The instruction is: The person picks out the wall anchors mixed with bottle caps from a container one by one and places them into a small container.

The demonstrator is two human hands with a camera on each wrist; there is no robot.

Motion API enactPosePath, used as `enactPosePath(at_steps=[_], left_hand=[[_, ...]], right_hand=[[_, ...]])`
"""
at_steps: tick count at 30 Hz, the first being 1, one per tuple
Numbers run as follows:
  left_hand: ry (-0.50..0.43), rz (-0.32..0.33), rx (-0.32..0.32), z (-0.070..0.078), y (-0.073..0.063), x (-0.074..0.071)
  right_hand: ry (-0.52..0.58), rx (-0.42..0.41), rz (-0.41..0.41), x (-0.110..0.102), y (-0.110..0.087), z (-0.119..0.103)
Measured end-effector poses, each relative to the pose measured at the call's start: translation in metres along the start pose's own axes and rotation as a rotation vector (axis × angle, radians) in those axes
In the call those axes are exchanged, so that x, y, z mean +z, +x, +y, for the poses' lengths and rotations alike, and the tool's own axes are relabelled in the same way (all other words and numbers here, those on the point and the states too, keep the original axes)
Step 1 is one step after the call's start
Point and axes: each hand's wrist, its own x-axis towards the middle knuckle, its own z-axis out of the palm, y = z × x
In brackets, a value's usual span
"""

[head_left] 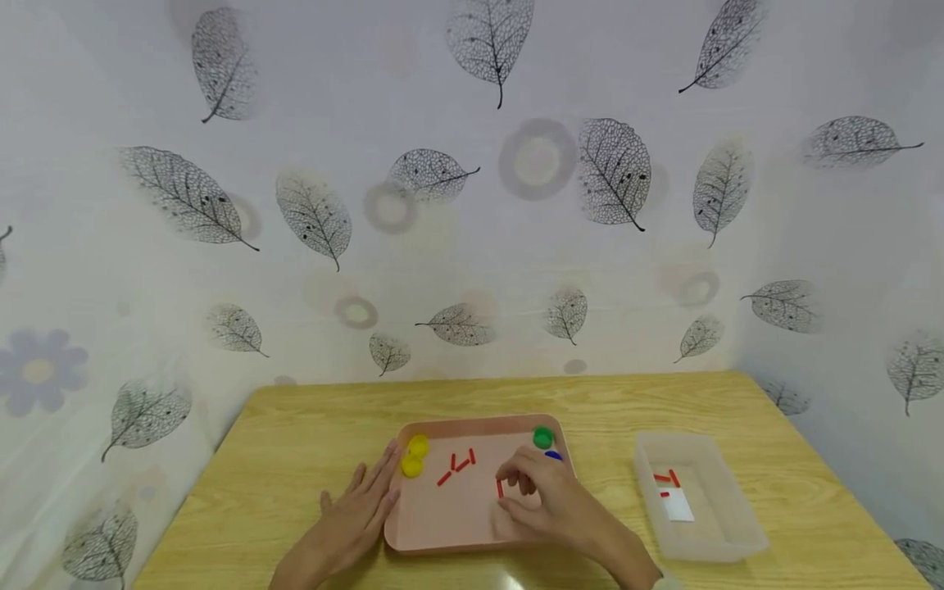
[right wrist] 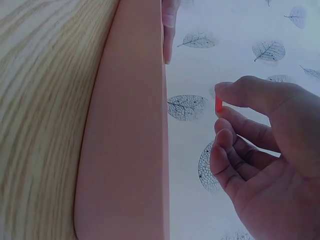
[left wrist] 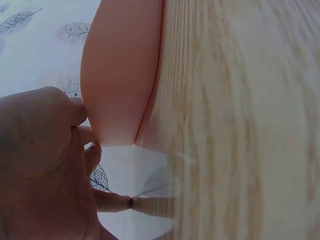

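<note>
Between thumb and fingertips my right hand pinches a small red stick over the right half of a pink tray. The right wrist view shows that red stick above the tray's rim. Several other red sticks lie on the tray floor, left of the right hand. Fingers stretched out, my left hand rests against the tray's left rim. Two yellow round caps sit in the far left corner. At the far right are a green cap and a blue one, partly hidden by the right hand.
A translucent plastic bin stands right of the tray on the wooden table. Inside it lie a white card and a few red sticks. A leaf-patterned curtain or wall covering rises behind the table.
</note>
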Motion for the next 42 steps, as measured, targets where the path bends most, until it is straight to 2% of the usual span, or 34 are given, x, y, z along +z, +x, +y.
enactPosePath(at_steps=[3, 12, 19, 28, 37, 42], left_hand=[[-0.003, 0.002, 0.007, 0.0, 0.0, 0.0], [-0.006, 0.008, 0.01, -0.001, 0.0, 0.001], [-0.006, 0.013, 0.008, 0.0, 0.001, 0.0], [-0.007, 0.006, 0.002, 0.0, 0.0, 0.0], [0.011, 0.011, 0.003, -0.001, 0.002, 0.003], [0.012, 0.012, 0.008, 0.002, -0.002, 0.0]], right_hand=[[-0.017, 0.001, 0.012, -0.006, -0.001, 0.001], [0.003, 0.076, 0.008, -0.021, -0.008, -0.001], [0.004, 0.103, 0.038, -0.03, -0.014, 0.004], [-0.019, 0.074, 0.109, -0.041, -0.024, 0.012], [-0.106, 0.112, 0.161, -0.06, -0.03, 0.02], [-0.152, 0.137, 0.176, -0.071, -0.035, 0.021]])
